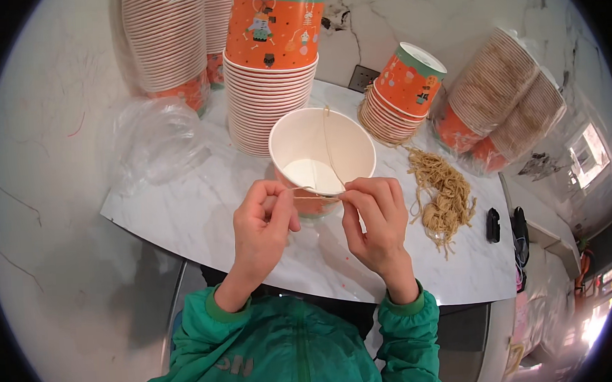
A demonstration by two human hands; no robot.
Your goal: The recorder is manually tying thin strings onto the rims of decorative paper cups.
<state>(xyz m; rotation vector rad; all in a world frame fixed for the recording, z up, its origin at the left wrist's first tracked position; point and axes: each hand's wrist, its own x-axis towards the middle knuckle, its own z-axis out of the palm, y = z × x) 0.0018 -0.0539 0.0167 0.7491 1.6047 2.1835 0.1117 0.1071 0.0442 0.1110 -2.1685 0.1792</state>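
Note:
In the middle of the table stands an open paper bucket [291, 140], white inside and orange outside, leaning slightly toward me. A thin tan twine [328, 143] hangs over its far rim, runs down inside and comes up to my fingers at the near rim. My left hand [258, 224] pinches one part of the twine just left of the near rim. At the right of that rim, my right hand [378, 218] pinches the twine too. Strands stretch between the two hands, across the bucket's near side. The exact fingertip grip is partly hidden.
Behind the bucket rises a tall stack of upside-down paper buckets [270, 99]. A shorter stack [393, 103], with twine at its rims, and a heap of twine [441, 194] are to the right. Clear plastic [155, 143] lies left; wrapped stacks [498, 87] stand far right. The marbled table [204, 220] has a curved edge.

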